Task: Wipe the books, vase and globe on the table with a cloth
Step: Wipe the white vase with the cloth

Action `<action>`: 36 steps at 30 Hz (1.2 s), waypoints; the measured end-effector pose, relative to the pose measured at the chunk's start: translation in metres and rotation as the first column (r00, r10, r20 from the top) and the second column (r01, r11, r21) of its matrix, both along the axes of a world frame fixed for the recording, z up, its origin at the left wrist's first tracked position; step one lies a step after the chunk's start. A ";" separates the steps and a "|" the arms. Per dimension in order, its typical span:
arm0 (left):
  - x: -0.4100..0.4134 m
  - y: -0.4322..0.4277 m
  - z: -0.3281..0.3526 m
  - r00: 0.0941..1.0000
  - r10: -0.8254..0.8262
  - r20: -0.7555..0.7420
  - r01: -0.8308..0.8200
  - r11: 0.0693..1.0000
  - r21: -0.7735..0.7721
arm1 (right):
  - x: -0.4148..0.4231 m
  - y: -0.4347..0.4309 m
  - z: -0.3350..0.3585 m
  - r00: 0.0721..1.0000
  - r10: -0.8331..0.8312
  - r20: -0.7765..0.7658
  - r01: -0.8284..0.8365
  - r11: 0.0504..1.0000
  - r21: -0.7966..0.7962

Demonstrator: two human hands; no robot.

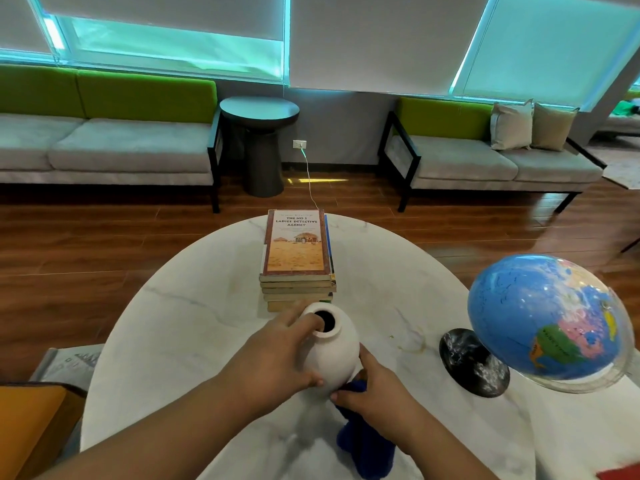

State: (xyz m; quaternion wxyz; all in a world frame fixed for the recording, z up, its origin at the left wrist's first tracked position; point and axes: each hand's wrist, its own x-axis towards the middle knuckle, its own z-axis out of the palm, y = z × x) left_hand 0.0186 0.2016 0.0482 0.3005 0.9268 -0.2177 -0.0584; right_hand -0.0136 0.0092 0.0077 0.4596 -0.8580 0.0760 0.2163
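— White vase [334, 355] dead centre, at the near side of the table [194, 306], just in front of the books [296, 244]. The left hand [277, 351] has it: one finger [308, 322] hooked into the mouth, thumb clamped on the belly.

— And the right hand [377, 389]?

— Curled round the blue cloth [363, 441], bunching it against the vase's lower right flank, the loose end trailing down towards the camera. I'd call this the vase step, mid-wipe, low on the body.

— Standing or lifted?

— Can't tell; its foot is hidden behind hands and cloth. It looks tipped a little, mouth leaning away towards the books.

— What does the next move ask for?

— My read: carry the cloth round and up the body to shoulder and rim, while the left hand turns or steadies it. That hooked finger has to shift before the lip gets any attention. Smooth ceramic, small grip, so a firm hold matters.

— And the rest of the job?

— Books are stacked neatly behind the vase; touching it or just clear, I can't say from here. The globe [540, 317] sits well off to the right on its black base [474, 362], apart from both hands. Whether either has had the cloth, nothing here says. I'd guess the globe will want a steadying hand, since it spins.
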 end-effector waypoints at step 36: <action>0.159 0.107 0.015 0.859 0.504 0.092 -0.511 0.853 0.108 | 0.083 0.004 -0.022 0.983 -0.180 -0.032 0.177 0.981 -0.079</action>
